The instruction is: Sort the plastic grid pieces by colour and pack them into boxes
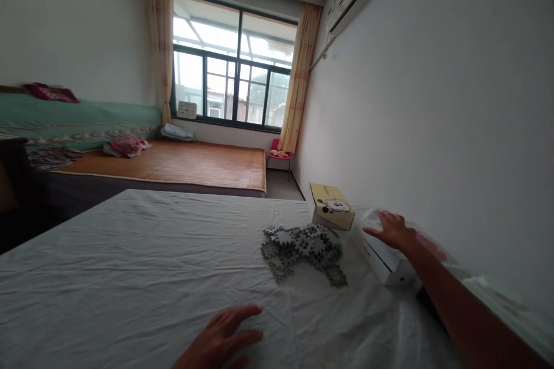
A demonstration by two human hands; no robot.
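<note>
My left hand (223, 337) is at the lower middle of the view, over the white tablecloth (142, 277). Its fingers are apart and nothing is in them. On the right, my right hand (392, 230) reaches over a white box (381, 256) beside the wall, fingers spread. Whether it touches the box I cannot tell. Between the hands and farther off lies a loose pile of grey, gear-edged flat pieces (303, 245), some with cut-out middles. A yellow box with a cartoon face (332, 206) stands just behind the pile.
Clear plastic packaging (497, 294) lies along the wall by my right forearm. Past the table's far edge are a bed with a brown mat (208, 161), a red chair (279, 153) and a window (236, 63). A square clock (187, 110) stands near the sill.
</note>
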